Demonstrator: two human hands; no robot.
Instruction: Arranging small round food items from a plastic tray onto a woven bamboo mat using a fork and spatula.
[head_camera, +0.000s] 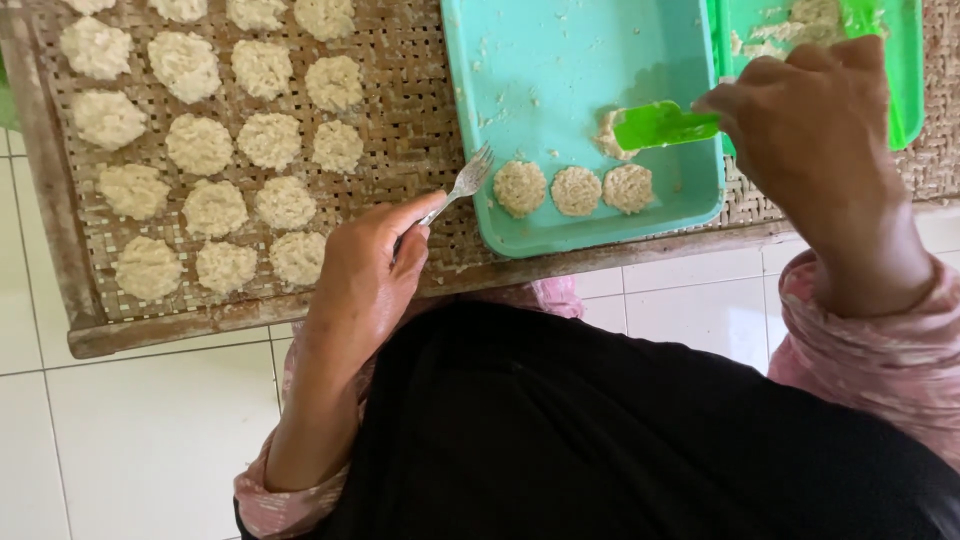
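From the head camera, the left hand was closed around the handle of a metal fork, thumb and fingers pinching it, with the tines pointing up and to the right toward the near left corner of the turquoise tray. The fork's long axis ran diagonally, its tines just short of the tray's rim.

The right hand was curled shut on a bright green scoop, whose flat blade reached leftward over the tray floor and touched a small lump of pale dough. Three round flattened patties lay in a row along the tray's near edge, just below the scoop and to the right of the fork tines. The leftmost patty was nearest the fork, so the left hand was the closer one to it; the right hand sat above and to the right of the row.

A green container with more dough stood behind the right hand. To the left, many dough patties lay in rows on a woven bamboo drying tray, which rested over a white tiled floor.
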